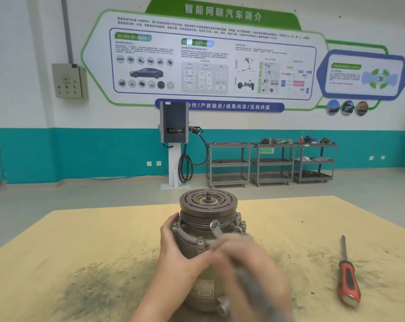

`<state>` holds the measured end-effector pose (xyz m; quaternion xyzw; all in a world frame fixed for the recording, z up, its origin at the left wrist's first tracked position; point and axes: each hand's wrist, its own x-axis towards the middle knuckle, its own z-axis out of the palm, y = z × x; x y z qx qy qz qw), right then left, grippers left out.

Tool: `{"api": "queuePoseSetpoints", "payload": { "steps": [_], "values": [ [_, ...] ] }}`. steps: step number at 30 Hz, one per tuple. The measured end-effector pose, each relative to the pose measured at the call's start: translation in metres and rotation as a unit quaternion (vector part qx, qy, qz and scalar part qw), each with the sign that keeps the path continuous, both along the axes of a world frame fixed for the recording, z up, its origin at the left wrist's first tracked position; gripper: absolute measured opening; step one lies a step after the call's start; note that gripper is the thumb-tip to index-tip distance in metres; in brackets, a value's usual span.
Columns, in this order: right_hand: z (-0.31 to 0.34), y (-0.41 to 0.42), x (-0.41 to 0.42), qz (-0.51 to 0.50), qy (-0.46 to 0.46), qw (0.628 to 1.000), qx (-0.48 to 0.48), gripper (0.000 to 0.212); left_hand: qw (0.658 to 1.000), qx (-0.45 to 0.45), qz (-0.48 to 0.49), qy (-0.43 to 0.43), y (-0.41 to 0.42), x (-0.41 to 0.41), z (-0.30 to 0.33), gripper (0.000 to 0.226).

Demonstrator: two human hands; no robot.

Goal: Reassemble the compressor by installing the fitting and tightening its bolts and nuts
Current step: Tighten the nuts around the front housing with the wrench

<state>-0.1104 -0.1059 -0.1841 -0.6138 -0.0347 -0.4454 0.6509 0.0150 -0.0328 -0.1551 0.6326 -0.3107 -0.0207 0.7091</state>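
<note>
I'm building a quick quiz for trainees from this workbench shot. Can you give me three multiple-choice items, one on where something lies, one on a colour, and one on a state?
1. Where does the screwdriver lie relative to the compressor?
A. On the table to its right
B. On top of its pulley
C. On the floor

2. What colour is the screwdriver's handle?
A. Blue and white
B. Red and black
C. All yellow

3. What is the left hand doing?
A. Resting flat on the table
B. Holding the screwdriver
C. Gripping the compressor's side

Answers:
1 A: it lies on the table, apart from the compressor.
2 B: the handle shows red with black inlay.
3 C: its fingers curl round the housing while the blurred right hand works a wrench at a bolt.
</note>
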Motion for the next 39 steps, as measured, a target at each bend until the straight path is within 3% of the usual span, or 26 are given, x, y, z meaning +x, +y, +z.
{"api": "queuePoseSetpoints", "payload": {
  "steps": [1,3,7,13,16,21,24,27,30,33,34,36,39],
  "values": [
    [0.038,-0.014,-0.007,-0.084,-0.008,0.994,-0.075,0.016,1.000,0.018,-0.008,-0.008,0.002,0.002,0.000,0.100],
    [0.079,-0.010,-0.014,-0.103,-0.058,0.993,-0.023,0.010,0.999,0.031,-0.028,-0.026,0.003,0.003,-0.003,0.102],
    [0.070,-0.039,0.004,-0.012,-0.053,0.982,0.183,0.008,0.999,0.030,-0.016,-0.013,0.004,-0.002,0.000,0.093],
    [0.081,-0.067,0.014,0.074,0.024,0.958,0.275,0.016,0.998,0.040,0.038,-0.023,-0.003,-0.014,0.001,0.089],
    [0.076,-0.070,0.015,0.049,0.006,0.953,0.301,0.018,0.993,0.030,0.102,-0.057,-0.014,-0.025,-0.002,0.093],
    [0.056,-0.047,0.003,-0.054,-0.104,0.972,0.202,0.013,0.983,0.024,0.164,-0.072,-0.020,-0.032,-0.002,0.095],
    [0.063,-0.034,0.000,-0.112,-0.111,0.982,0.108,0.008,0.983,0.036,0.163,-0.072,-0.020,-0.033,0.000,0.094],
    [0.065,-0.026,-0.003,-0.154,-0.111,0.979,0.071,0.015,0.983,0.036,0.165,-0.072,-0.021,-0.031,0.001,0.095],
    [0.052,-0.008,0.002,-0.237,-0.127,0.962,-0.051,0.010,0.987,0.028,0.148,-0.049,-0.024,-0.035,0.000,0.105],
    [0.037,0.012,0.011,-0.307,-0.074,0.909,-0.273,0.024,0.998,0.000,0.051,0.033,-0.031,-0.041,0.007,0.136],
    [0.036,0.015,0.012,-0.301,-0.053,0.901,-0.307,0.025,0.998,-0.013,0.052,0.043,-0.031,-0.037,0.007,0.130],
    [0.044,0.015,0.008,-0.268,-0.060,0.921,-0.277,0.022,0.993,-0.006,0.114,0.028,-0.026,-0.030,0.006,0.100],
    [0.069,-0.001,-0.007,-0.191,-0.125,0.966,-0.118,0.009,0.985,0.025,0.167,-0.034,-0.020,-0.035,0.002,0.100]
  ]
}}
